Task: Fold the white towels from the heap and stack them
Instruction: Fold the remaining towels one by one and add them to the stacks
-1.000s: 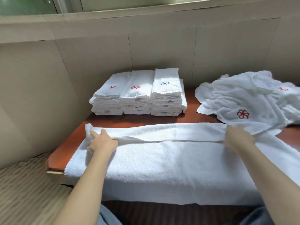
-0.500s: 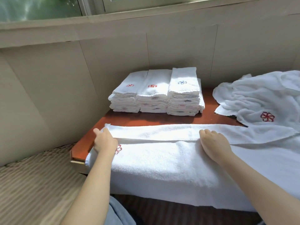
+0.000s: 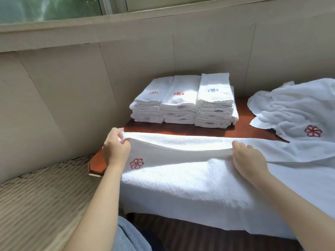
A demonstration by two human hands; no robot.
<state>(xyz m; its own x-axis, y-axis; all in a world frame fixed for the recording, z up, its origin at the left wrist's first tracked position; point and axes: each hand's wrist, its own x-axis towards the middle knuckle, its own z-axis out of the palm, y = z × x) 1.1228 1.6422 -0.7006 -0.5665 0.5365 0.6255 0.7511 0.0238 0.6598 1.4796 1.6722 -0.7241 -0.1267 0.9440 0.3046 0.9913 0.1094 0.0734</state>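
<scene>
**A:** What is nearest?

**B:** At six o'clock there is a knee in blue jeans (image 3: 132,236), soft faded denim. Out at eight o'clock lies a beige woven mat (image 3: 41,192), ribbed with raised cords.

**A:** And the towel being folded?

**B:** A long white terry towel (image 3: 190,182) lies along the near edge of the table (image 3: 181,128), from the centre out past four o'clock. Its front hem hangs over the edge. The pile is nubbly and sunlit, and a red pinwheel emblem (image 3: 136,163) is stitched near its left end.

**A:** The hands?

**B:** They are well apart, both on that towel. The left hand (image 3: 116,151), at eight o'clock, pinches the far left corner between thumb and fingers and holds it raised off the table. The right hand (image 3: 249,160), at four o'clock, lies palm down on the cloth. Its fingertips sink into the ridge of the fold, so I cannot tell whether they grip it or only press.

**A:** Further back?

**B:** The table is glossy reddish-brown wood. At twelve o'clock stand three stacks (image 3: 181,105) of folded white towels, neat rectangles side by side and touching. Two are topped with red emblems, the right one with blue. At three o'clock the heap (image 3: 293,109) of unfolded towels lies rumpled, with one red emblem showing.

**A:** Behind those?

**B:** A smooth beige panelled wall (image 3: 145,60), then a window (image 3: 50,8) along the top.
</scene>
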